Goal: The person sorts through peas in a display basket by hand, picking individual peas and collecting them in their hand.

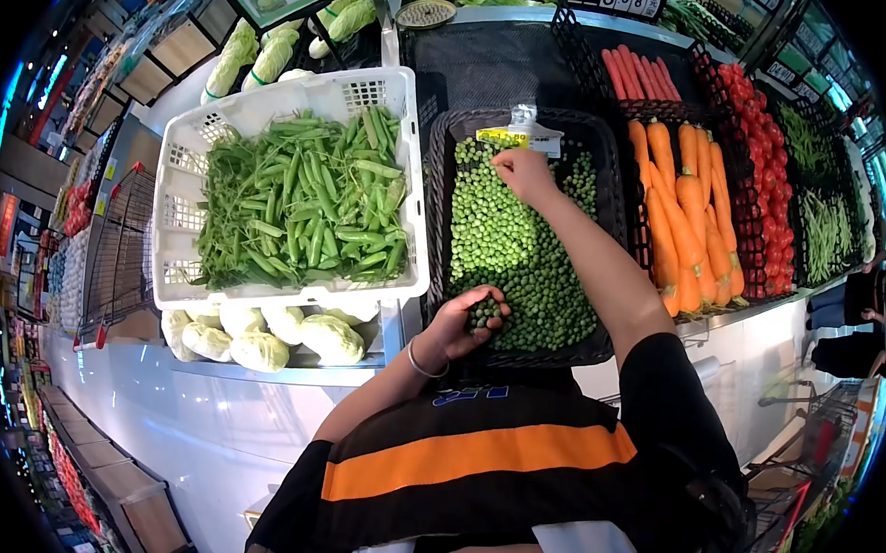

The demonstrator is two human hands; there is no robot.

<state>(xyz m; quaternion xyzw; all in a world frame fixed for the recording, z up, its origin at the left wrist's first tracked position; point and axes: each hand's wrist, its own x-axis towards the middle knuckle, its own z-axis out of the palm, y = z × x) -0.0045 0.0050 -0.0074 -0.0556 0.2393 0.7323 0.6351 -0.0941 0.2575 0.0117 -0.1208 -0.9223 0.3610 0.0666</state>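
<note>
A black basket (619, 201) holds loose green peas (501, 224), paler at the upper left and darker toward the right and bottom. My left hand (463, 325), with a bangle at its wrist, is cupped over the basket's lower left, its fingers curled round several dark green peas. Over the upper part of the peas my right hand (525, 173) has its fingers pinched together; what is between them is too small to make out. Just above that hand lies a yellow and white price label (538, 141). To the left, a white crate (422, 205) is full of green pea pods (312, 195).
Carrots (689, 204) and red tomatoes (764, 173) lie in black baskets at the right. Cabbages (259, 350) sit below the white crate. A shopping cart (119, 245) stands at the left, another (805, 436) at the lower right. A person (852, 308) in dark clothes is at the far right.
</note>
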